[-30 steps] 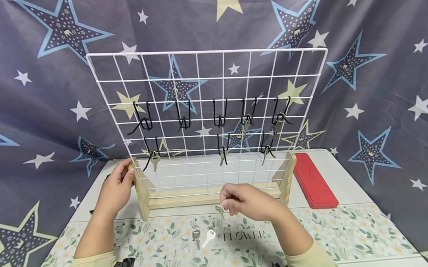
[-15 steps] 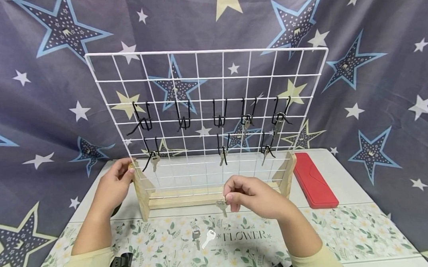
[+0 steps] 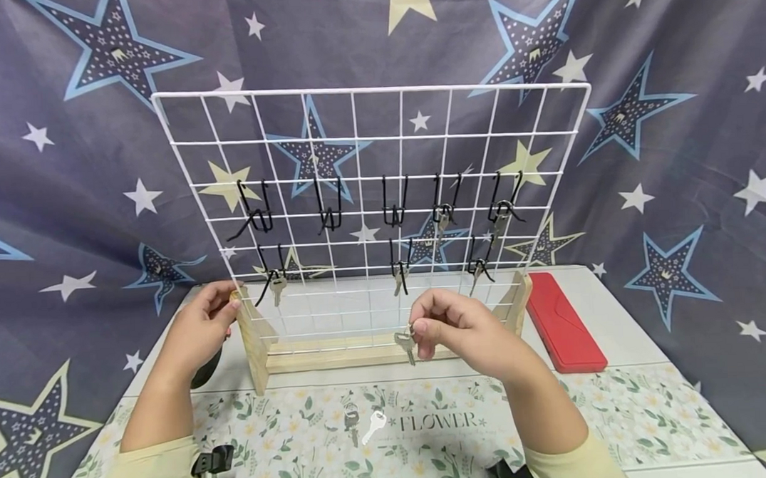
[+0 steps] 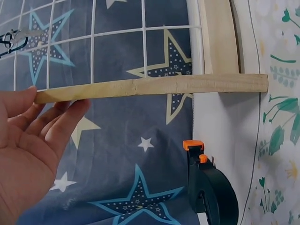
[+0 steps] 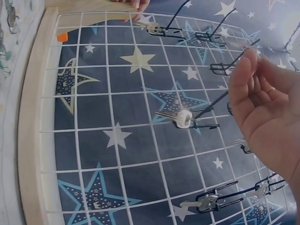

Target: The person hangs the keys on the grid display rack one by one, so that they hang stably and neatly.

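My right hand [image 3: 460, 332] pinches a key [image 3: 405, 341] hanging just below the grip, its uppermost end partly hidden by my fingertips (its teeth are too small to make out). It's silvery and broad-headed, blade slanting down. Well apart, my left hand [image 3: 199, 331] grips the wooden upright [image 4: 154, 86].

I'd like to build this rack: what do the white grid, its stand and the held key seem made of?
White grid: probably metal wire with a smooth coating, judging by its thin, even bars.
Stand: wood, apparently matte and unpainted, from its pale tan colour and faint grain.
Held key: silvery, likely metal, judging by its sheen; whether plated, I can't tell.
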A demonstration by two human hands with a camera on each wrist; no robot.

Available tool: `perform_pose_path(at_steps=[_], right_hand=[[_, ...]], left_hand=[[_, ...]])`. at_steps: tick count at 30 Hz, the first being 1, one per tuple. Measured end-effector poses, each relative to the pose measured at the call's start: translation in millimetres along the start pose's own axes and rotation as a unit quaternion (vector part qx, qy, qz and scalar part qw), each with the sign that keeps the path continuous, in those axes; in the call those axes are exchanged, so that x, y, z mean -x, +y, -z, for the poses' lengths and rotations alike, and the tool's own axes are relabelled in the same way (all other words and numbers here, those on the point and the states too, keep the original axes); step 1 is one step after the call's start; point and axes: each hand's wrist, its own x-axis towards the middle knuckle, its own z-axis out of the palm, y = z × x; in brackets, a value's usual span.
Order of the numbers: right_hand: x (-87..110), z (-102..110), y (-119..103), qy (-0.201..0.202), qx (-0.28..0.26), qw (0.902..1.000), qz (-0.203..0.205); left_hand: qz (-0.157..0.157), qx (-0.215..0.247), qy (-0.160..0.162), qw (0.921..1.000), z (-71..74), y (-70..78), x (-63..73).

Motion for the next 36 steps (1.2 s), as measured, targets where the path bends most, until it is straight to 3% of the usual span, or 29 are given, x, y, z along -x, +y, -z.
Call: perform_pose_path(at_steps=[17, 36], right_hand=[[-17.5, 5.8, -17.6, 0.104, -0.064, 0.9923, 0.022], [-32.5, 5.9, -28.2, 0.153, -0.078, 0.9843, 0.040]], left_hand=[[-0.005, 0.023, -0.004, 0.9997, -1.3, -5.0, 3.0], [-0.002, 0.033, -0.016, 0.9993, -5.1, -4.6, 3.6]])
